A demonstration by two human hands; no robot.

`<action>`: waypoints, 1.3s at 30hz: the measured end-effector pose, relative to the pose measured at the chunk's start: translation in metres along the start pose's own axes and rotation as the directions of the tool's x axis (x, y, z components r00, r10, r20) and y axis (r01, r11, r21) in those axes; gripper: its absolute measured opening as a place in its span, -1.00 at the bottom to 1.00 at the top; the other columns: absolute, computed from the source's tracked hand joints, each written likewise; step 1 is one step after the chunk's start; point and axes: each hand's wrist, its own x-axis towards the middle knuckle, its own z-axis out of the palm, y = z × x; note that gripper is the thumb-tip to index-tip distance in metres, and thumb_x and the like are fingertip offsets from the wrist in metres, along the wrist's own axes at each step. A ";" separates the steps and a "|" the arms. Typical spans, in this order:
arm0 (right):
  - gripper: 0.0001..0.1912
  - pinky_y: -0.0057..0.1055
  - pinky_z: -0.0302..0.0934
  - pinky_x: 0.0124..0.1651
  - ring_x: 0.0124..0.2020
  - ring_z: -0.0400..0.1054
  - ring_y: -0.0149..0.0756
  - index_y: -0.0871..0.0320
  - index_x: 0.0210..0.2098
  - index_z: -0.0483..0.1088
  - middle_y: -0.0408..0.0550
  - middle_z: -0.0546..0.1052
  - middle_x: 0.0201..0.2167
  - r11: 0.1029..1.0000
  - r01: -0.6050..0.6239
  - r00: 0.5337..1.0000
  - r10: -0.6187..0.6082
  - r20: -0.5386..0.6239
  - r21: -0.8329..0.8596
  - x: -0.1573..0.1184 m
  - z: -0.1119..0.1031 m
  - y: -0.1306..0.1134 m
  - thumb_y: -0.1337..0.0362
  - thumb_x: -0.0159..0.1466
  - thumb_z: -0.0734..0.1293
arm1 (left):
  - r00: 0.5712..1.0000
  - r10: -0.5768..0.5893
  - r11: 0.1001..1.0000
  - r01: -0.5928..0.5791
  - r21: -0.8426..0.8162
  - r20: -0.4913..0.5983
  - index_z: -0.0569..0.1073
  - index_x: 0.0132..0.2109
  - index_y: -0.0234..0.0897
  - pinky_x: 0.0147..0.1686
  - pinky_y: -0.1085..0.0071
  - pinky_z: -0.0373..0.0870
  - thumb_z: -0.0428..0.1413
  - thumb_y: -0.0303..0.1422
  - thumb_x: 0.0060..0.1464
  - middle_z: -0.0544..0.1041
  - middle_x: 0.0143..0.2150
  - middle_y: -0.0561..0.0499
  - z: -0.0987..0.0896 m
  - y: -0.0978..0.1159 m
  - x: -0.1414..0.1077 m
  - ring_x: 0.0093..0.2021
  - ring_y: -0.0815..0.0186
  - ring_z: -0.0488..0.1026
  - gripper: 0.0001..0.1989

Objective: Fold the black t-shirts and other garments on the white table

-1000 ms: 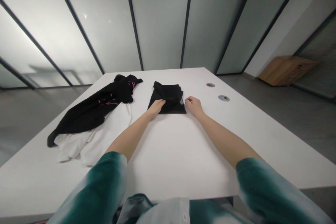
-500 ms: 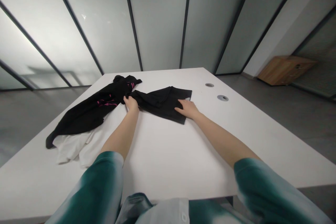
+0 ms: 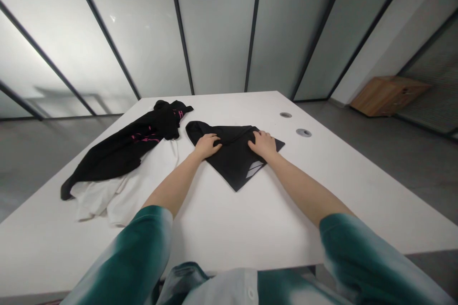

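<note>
At the left of the frame, a black garment point(image 3: 118, 155) with pink markings lies in a long, bunched strip on the white surface point(image 3: 222, 228), running diagonally from lower left to upper right. A white garment point(image 3: 153, 167) lies against its lower side, partly covered by it, with loose wrinkles toward the lower left.

Right of these, near the middle of the frame, the left hand point(image 3: 208, 146) rests palm down on the left part of a black cloth point(image 3: 234, 162). It is open, its fingers slightly bent and its thumb apart from them. The black cloth lies on the surface in the centre of the frame, layered, with a rounded, raised bit at its upper left, one corner pointing toward the bottom of the frame and another pointing right. Pale grey patches point(image 3: 255, 168) show near its lower right edge. The right hand point(image 3: 263, 145) lies on the right part of the cloth, open, with the fingers toward the top of the frame and the thumb spread to the left.

Farther right, two round fittings point(image 3: 304, 132) are set in the surface, one nearer the top. At the right of the frame, a wooden cabinet point(image 3: 386, 96) stands on the grey floor point(image 3: 397, 152).
</note>
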 end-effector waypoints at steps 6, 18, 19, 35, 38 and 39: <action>-0.45 -0.01 0.18 0.11 0.14 0.27 0.19 0.30 0.13 0.38 0.36 0.42 0.11 0.994 -0.103 0.994 0.101 0.052 0.040 0.003 0.003 0.006 0.02 0.32 0.21 | 0.803 -0.418 0.896 0.288 -0.338 -0.425 0.48 -0.46 -0.22 -0.03 0.19 0.41 -0.01 -0.21 0.25 0.55 -0.34 -0.13 -0.009 -0.024 0.010 -0.17 0.11 0.51 -0.64; -0.75 -0.29 0.26 -0.10 -0.21 0.41 -0.14 0.12 -0.18 0.45 0.01 0.57 -0.29 0.804 0.017 0.990 0.068 -0.121 0.594 0.003 -0.005 0.000 0.24 0.24 0.19 | 0.952 -0.145 0.955 0.063 -0.290 -0.270 0.50 -0.10 -0.26 -0.27 0.35 0.41 0.15 -0.04 0.12 0.51 -0.51 0.05 -0.015 0.025 -0.006 -0.41 0.23 0.53 -0.61; -0.77 -0.30 0.27 -0.13 -0.24 0.40 -0.17 0.12 -0.21 0.43 -0.02 0.55 -0.32 0.725 0.054 0.995 0.016 -0.095 0.686 0.002 -0.006 -0.005 0.22 0.23 0.19 | 0.980 -0.070 0.975 0.028 -0.219 -0.186 0.47 0.05 -0.27 -0.23 0.33 0.42 0.20 0.00 0.07 0.54 -0.47 0.04 -0.014 0.035 -0.008 -0.36 0.19 0.56 -0.47; -0.45 0.12 0.05 0.26 0.22 0.27 0.21 0.27 0.18 0.31 0.37 0.42 0.15 0.989 -0.058 0.982 0.031 0.187 0.140 0.011 0.012 0.010 0.02 0.36 0.22 | 0.785 -0.442 0.712 0.014 -0.702 -0.433 0.50 0.13 -0.23 0.15 0.23 0.41 -0.11 -0.33 0.29 0.58 0.09 -0.09 -0.005 0.006 0.014 0.09 0.18 0.51 -0.60; -0.26 0.18 -0.02 0.28 0.33 0.10 0.32 0.34 0.32 0.11 0.49 0.20 0.32 0.947 -0.277 0.960 0.268 0.077 0.161 0.018 0.010 0.022 -0.03 0.32 0.24 | 0.597 -0.692 0.540 0.056 -0.840 -0.405 0.46 0.15 -0.20 0.07 0.22 0.48 -0.14 -0.23 0.32 0.57 0.06 -0.11 -0.004 -0.021 0.023 0.03 0.20 0.53 -0.59; -0.19 0.16 0.00 0.27 0.36 0.03 0.33 0.35 0.38 0.01 0.52 0.09 0.37 0.924 -0.333 0.943 0.332 0.041 0.188 0.020 0.008 0.027 -0.02 0.31 0.25 | 0.532 -0.743 0.514 0.066 -0.855 -0.406 0.44 0.16 -0.19 0.08 0.24 0.46 -0.13 -0.22 0.31 0.55 0.08 -0.12 -0.004 -0.032 0.024 0.06 0.21 0.51 -0.59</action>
